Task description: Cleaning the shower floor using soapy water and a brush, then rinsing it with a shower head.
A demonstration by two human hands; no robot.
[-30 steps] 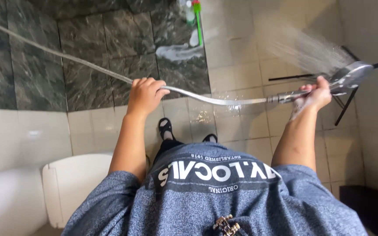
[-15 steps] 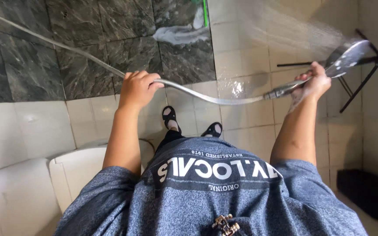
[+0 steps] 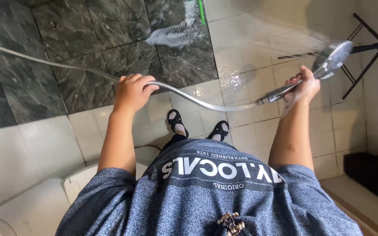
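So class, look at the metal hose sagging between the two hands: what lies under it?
Under the metal hose lie wet pale floor tiles and two sandalled feet. The left hand covers part of the hose; the grey shirt hides the legs.

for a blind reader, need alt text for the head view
A person's right hand holds a spraying shower head while the left hand grips its metal hose. Below are sandalled feet on wet white and dark tiles.

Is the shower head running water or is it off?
On: spray fans out from the shower head, held in the right hand, toward the wet wall tiles.
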